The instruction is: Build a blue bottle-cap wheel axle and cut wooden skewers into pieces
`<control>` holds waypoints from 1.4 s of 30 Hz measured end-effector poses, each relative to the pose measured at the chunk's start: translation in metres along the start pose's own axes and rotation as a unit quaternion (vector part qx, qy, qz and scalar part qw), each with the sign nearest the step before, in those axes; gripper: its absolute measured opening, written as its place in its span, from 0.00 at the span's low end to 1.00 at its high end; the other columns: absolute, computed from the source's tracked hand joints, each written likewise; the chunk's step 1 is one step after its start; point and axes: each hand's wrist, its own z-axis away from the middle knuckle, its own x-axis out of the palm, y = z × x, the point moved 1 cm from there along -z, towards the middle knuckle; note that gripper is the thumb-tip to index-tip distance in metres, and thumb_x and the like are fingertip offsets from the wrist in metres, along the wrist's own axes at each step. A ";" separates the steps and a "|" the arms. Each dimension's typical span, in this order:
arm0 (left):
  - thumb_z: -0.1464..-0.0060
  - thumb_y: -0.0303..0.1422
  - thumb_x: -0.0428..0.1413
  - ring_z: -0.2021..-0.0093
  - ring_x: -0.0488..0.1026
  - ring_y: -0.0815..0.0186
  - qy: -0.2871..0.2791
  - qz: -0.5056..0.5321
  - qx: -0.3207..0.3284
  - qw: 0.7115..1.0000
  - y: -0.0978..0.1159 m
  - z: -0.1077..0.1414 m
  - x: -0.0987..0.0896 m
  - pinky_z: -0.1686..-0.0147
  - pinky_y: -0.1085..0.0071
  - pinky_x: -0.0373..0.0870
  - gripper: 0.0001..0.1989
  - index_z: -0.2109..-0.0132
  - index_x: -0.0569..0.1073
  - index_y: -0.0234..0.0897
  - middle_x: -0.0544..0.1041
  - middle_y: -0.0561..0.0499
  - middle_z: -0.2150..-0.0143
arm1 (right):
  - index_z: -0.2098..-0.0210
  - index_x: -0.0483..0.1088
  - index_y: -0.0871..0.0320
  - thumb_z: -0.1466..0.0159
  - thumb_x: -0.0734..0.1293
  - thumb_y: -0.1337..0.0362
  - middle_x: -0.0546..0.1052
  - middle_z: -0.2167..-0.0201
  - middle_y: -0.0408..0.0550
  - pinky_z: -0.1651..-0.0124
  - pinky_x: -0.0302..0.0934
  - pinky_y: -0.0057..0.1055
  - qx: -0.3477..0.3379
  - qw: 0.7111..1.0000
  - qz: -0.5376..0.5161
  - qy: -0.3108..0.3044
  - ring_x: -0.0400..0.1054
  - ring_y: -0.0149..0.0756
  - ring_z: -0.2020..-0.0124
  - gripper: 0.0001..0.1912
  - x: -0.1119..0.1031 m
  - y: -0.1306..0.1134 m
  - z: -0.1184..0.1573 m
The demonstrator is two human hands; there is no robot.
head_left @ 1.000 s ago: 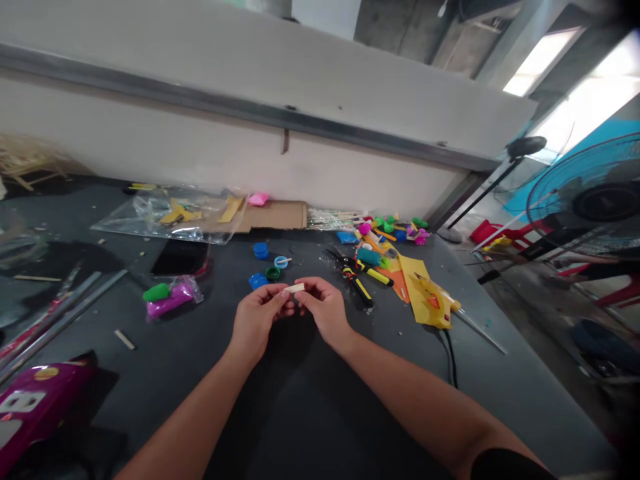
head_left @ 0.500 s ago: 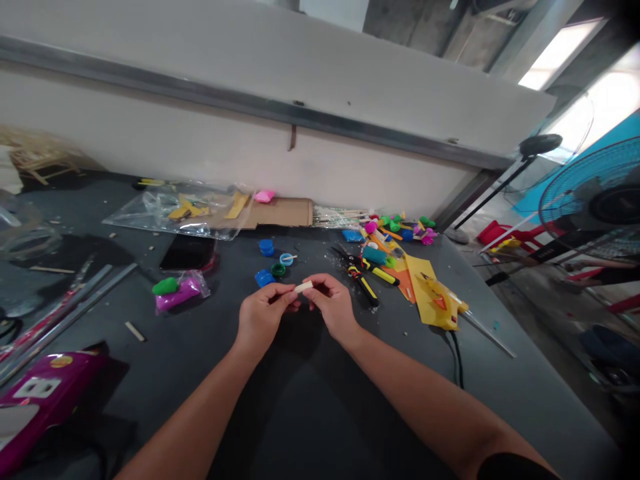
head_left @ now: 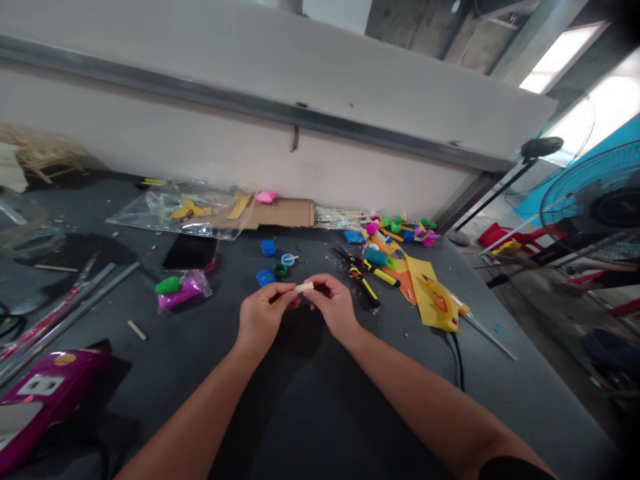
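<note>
Between my two hands is a short bundle of pale wooden sticks, pinched at both ends above the dark table. My left hand has its thumb and fingers closed on the left end. At the right end, my right hand grips in the same way. Fingers cover part of the sticks, so their full length is hidden. Just beyond my left hand stand small blue caps, a green cap and a light blue ring-like lid with a small stick across it. Yellow-and-black pliers lie beyond my right hand.
A yellow glue gun with a black cord rests on yellow sheets at the right. Purple and green clay packs, a dark phone and a magenta device are left. Cardboard lies along the wall; a fan stands right.
Both hands stay in nearly the same place, still pinching the wooden sticks, which have turned slightly so that separate sticks show more clearly. The whole view has shifted a little.
</note>
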 end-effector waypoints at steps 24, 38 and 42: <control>0.58 0.36 0.63 0.73 0.74 0.69 -0.051 0.147 -0.127 0.980 0.005 -0.005 0.001 0.69 0.72 0.74 0.13 0.66 0.75 0.31 0.77 0.50 0.73 | 0.64 0.73 0.53 0.41 0.65 0.64 0.74 0.69 0.46 0.60 0.62 0.34 -0.232 0.921 0.313 -0.017 0.67 0.36 0.64 0.06 -0.009 -0.012 0.001; 0.60 0.34 0.63 0.76 0.74 0.68 -0.033 0.128 -0.110 0.985 0.001 -0.011 0.001 0.69 0.70 0.74 0.12 0.71 0.73 0.30 0.76 0.50 0.77 | 0.63 0.75 0.50 0.40 0.66 0.61 0.76 0.68 0.46 0.58 0.62 0.36 -0.268 0.901 0.337 -0.057 0.67 0.37 0.65 0.07 -0.014 -0.009 -0.005; 0.58 0.36 0.63 0.76 0.74 0.69 -0.038 0.153 -0.117 0.981 -0.001 -0.012 0.000 0.69 0.70 0.74 0.13 0.69 0.74 0.29 0.76 0.50 0.75 | 0.61 0.75 0.50 0.39 0.65 0.61 0.76 0.67 0.47 0.58 0.61 0.36 -0.274 0.901 0.333 -0.048 0.67 0.36 0.64 0.08 -0.015 -0.009 -0.006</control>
